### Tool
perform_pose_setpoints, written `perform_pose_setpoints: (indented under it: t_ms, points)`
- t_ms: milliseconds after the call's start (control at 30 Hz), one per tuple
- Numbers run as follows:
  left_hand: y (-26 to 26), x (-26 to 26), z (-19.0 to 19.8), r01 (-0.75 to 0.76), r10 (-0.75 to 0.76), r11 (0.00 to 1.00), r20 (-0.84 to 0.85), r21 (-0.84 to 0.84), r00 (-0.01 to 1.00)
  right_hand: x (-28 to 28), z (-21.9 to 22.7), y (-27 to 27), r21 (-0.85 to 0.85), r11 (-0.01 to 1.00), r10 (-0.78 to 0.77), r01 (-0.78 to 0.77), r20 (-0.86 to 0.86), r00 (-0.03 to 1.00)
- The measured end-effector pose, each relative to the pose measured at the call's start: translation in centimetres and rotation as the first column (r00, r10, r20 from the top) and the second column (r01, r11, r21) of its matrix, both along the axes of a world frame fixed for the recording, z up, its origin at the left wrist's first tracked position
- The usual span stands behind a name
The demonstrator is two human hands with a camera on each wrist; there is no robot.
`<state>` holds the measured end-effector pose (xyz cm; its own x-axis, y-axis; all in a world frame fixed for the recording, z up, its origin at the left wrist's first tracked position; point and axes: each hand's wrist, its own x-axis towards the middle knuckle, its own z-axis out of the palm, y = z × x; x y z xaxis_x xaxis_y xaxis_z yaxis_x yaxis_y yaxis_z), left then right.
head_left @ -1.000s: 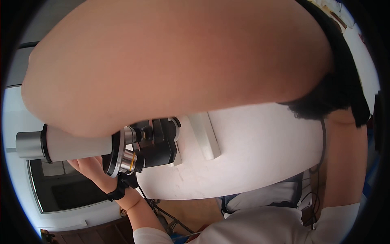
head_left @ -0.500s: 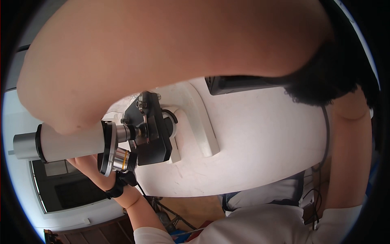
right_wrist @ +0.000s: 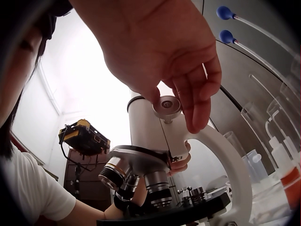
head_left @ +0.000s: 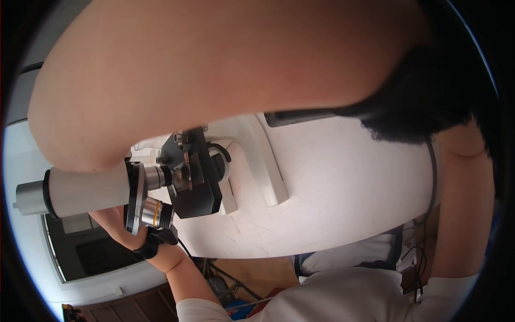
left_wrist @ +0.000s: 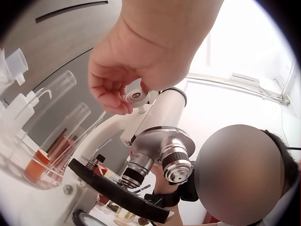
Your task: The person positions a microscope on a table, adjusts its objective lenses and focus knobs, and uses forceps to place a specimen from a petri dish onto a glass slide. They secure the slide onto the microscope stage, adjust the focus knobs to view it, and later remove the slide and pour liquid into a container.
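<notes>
A white microscope (head_left: 88,190) with a silver eyepiece and metal objectives stands on the table, its black stage (head_left: 196,182) below them. In the left wrist view my left hand (left_wrist: 124,70) has thumb and curled fingers at the rim of one round focus knob (left_wrist: 137,96). From the right wrist view, my right hand (right_wrist: 176,66) holds the opposite focus knob (right_wrist: 167,107) between thumb and fingers. Only part of my left hand (head_left: 115,225) shows behind the tube in the head view. Bare skin close to the camera covers the upper area there, and my right hand is hidden.
Beakers and tubes with orange liquid (left_wrist: 36,167) stand beside the microscope, near white squeeze bottles (right_wrist: 281,153). Blue-bulbed droppers (right_wrist: 226,36) rise behind. A black flat object (head_left: 300,115) lies on the white table (head_left: 354,182). A yellow-black device (right_wrist: 84,136) sits on a stand.
The head view has shifted, with the microscope slightly further left. The skin over the upper view has drawn back, uncovering more of the stage and the black object. Both arms stay at the microscope.
</notes>
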<state>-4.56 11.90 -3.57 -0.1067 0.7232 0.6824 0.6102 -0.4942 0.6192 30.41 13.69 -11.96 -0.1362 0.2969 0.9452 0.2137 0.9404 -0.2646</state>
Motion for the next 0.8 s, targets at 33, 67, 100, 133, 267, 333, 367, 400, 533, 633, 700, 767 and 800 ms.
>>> perform_pose_setpoints:
  t_ms: [33,67,100,133,267,333,367,400,533,633,700,767,800]
  points:
    - [0.0,0.0,0.0,-0.001,0.001,1.0,-0.003,-0.002,1.0,0.0,-0.1,0.0,0.003,1.0,0.003,-0.003,-0.006,1.0]
    - [0.0,0.1,0.0,-0.002,0.002,1.0,-0.007,-0.005,1.0,0.0,-0.2,0.0,0.006,1.0,0.007,-0.007,-0.013,1.0]
    - [0.0,0.1,0.1,-0.002,0.002,1.0,-0.01,-0.008,1.0,0.0,-0.3,-0.1,0.008,1.0,0.01,-0.01,-0.02,1.0]
    - [0.0,0.1,0.1,-0.004,0.003,1.0,-0.014,-0.011,1.0,0.0,-0.5,-0.1,0.01,1.0,0.014,-0.014,-0.027,1.0]
    - [0.0,0.2,0.3,-0.007,0.006,1.0,-0.027,-0.024,1.0,0.0,-0.8,-0.1,0.019,0.999,0.028,-0.027,-0.053,0.998]
    - [0.2,0.2,0.5,-0.007,0.006,1.0,-0.029,-0.03,1.0,0.0,-0.8,0.0,0.025,0.999,0.033,-0.031,-0.061,0.998]
    - [0.3,0.2,0.5,-0.006,0.006,0.999,-0.03,-0.031,1.0,0.0,-0.7,0.1,0.029,0.999,0.035,-0.034,-0.065,0.997]
    - [0.4,0.2,0.6,-0.006,0.005,0.999,-0.03,-0.032,1.0,0.0,-0.7,0.1,0.034,0.999,0.038,-0.035,-0.068,0.997]
    - [0.8,0.2,1.0,0.001,-0.002,0.999,-0.033,-0.035,0.999,0.0,-0.5,0.3,0.053,0.998,0.042,-0.038,-0.083,0.996]
    - [0.6,0.2,1.3,-0.002,0.0,0.999,-0.037,-0.038,0.999,-0.1,-0.5,0.2,0.067,0.997,0.053,-0.047,-0.097,0.994]
    - [0.5,0.2,1.5,-0.003,0.002,0.999,-0.041,-0.041,0.999,-0.1,-0.6,0.2,0.076,0.996,0.061,-0.053,-0.106,0.992]
    - [0.4,0.2,1.6,-0.005,0.003,0.999,-0.043,-0.045,0.999,-0.2,-0.7,0.2,0.083,0.995,0.069,-0.059,-0.114,0.991]
    - [0.3,0.2,1.7,-0.007,0.004,0.999,-0.045,-0.047,0.999,-0.3,-0.7,0.2,0.087,0.994,0.073,-0.063,-0.119,0.99]
